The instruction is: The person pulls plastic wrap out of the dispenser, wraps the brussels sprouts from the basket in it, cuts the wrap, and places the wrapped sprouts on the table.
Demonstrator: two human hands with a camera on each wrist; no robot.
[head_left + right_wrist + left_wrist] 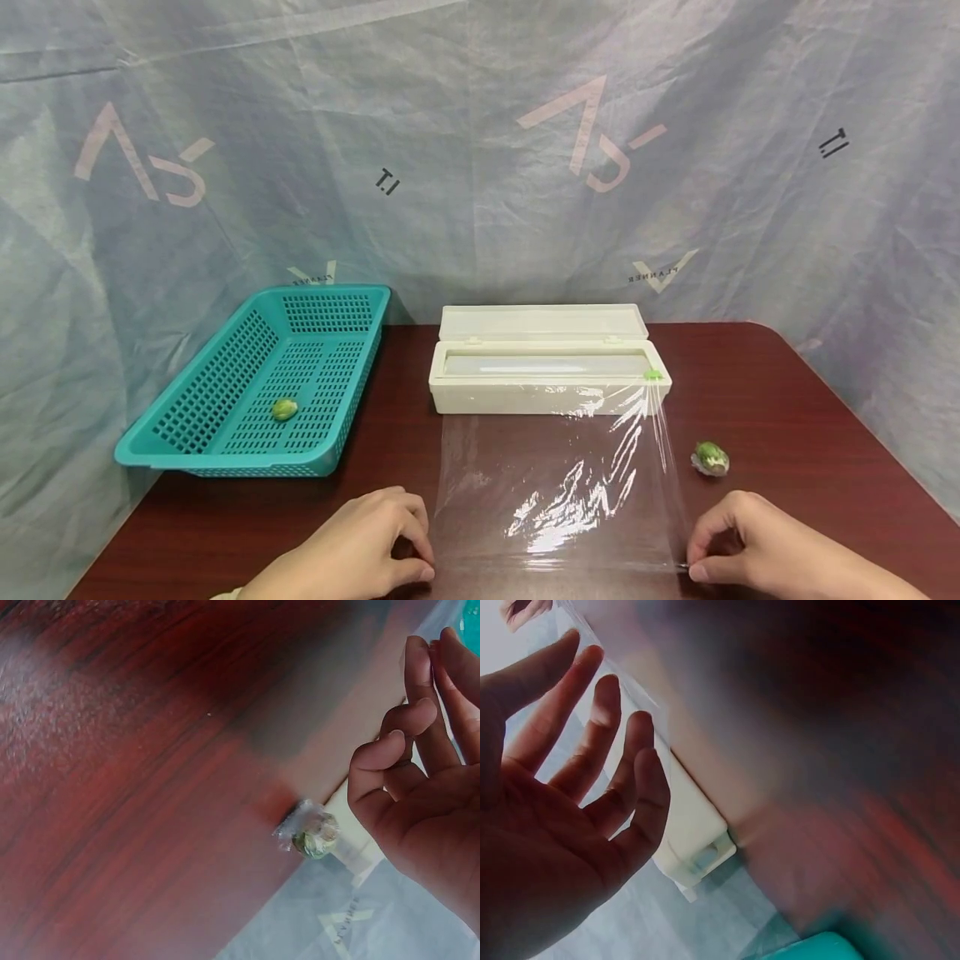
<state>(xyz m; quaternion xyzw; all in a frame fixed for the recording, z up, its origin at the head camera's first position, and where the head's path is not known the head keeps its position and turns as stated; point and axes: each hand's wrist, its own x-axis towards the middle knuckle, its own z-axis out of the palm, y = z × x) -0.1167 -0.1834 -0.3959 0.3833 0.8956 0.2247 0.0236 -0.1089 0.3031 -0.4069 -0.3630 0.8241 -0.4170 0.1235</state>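
Observation:
A sheet of clear plastic wrap [555, 500] stretches toward me from a white wrap dispenser box [551, 396] whose lid stands raised. My left hand [367, 542] pinches its near left corner between thumb and index finger; in the left wrist view the other fingers [611, 795] are loosely bent. At the near right corner, my right hand [757, 550] pinches the bunched wrap between thumb and forefinger. Beyond the right hand lies a Brussels sprout [710, 458] covered in wrap, also visible in the right wrist view as a wrapped sprout [313, 838].
On the left stands a teal plastic basket [300, 346] with a small green Brussels sprout [284, 409] inside. A green slider [652, 375] sits at the box's right end. The dark red table [787, 417] backs onto a grey cloth [465, 233].

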